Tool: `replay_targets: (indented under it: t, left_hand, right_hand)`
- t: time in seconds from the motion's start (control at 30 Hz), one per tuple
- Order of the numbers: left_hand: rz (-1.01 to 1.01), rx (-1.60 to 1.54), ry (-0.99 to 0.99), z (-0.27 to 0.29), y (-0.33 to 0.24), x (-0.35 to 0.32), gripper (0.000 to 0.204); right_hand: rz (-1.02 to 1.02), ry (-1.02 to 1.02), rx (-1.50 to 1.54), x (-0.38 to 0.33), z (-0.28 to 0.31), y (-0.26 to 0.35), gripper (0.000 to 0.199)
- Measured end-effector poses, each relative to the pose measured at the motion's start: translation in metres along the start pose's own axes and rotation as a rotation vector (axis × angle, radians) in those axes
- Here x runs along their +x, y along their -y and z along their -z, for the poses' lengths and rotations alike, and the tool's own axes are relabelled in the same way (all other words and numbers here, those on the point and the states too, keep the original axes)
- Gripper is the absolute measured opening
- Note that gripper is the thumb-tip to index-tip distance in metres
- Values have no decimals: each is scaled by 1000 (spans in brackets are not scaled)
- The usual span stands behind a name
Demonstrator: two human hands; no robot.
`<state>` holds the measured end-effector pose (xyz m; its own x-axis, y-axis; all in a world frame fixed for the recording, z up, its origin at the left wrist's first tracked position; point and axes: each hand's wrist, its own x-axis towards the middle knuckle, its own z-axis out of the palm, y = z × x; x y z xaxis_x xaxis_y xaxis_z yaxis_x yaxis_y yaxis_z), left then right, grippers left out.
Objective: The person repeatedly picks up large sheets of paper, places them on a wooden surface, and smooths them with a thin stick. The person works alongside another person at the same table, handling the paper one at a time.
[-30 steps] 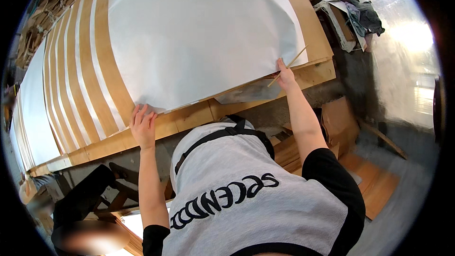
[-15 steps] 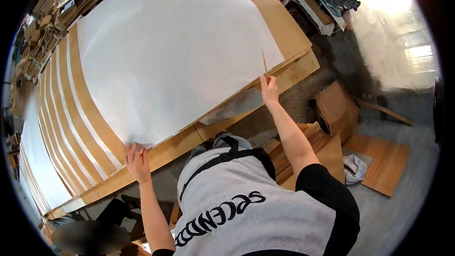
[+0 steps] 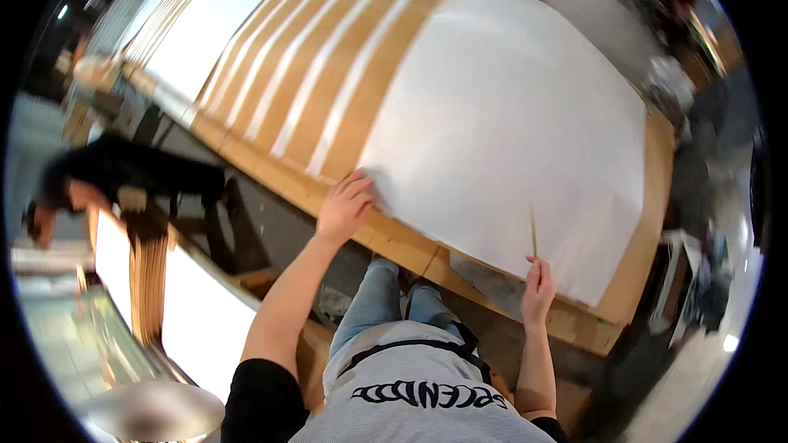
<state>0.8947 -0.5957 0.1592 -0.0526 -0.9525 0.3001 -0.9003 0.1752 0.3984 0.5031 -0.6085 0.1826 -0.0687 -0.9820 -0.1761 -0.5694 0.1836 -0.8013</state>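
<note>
A large white sheet [image 3: 509, 115] covers most of the table, with its near edge along the table's front. To its left lie several brown strips [image 3: 384, 74] in overlapping layers, white bands between them. My left hand [image 3: 346, 207] rests on the near edge, fingers stretched over the corner where the white sheet meets the nearest strip. In my right hand [image 3: 538, 291] is a thin, light brown stick [image 3: 533, 234], pinched between thumb and fingers. It points up and away over the right part of the white sheet.
A wooden board edge [image 3: 402, 248] runs along the table's front. At the lower left, a person in dark clothes [image 3: 148, 168] bends near another stack of white and brown sheets [image 3: 201, 312]. Clutter [image 3: 681, 279] stands beyond the table's right end.
My view has swung to the left, bringing the other person and the second stack into sight. My left hand stays at the sheet's edge; the right still holds the stick.
</note>
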Motion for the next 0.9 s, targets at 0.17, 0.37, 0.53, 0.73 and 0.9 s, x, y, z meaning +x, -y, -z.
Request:
replay_targets:
  t: [0.17,0.37,0.53,0.73,0.9]
  left_hand:
    - [224,-41,-248,-9,-36,-67,21]
    - [951,-335,-104,-36,-123,-223,12]
    - [1422,-357,-236,-28,-197,-321,16]
    - [1801,-344,-970,-65,-320,-377,17]
    - [1949,-317,-1367,-154,-458,-380,16]
  right_hand:
    - [453,470,-66,17,-77,93,16]
    - [748,892,-29,-15,-170,114,14]
    - [907,1365,-145,-91,-217,122,13]
    - [1316,1816,-249,-219,-205,99,12]
    - [1514,2126,-328,-309,-143,39,15]
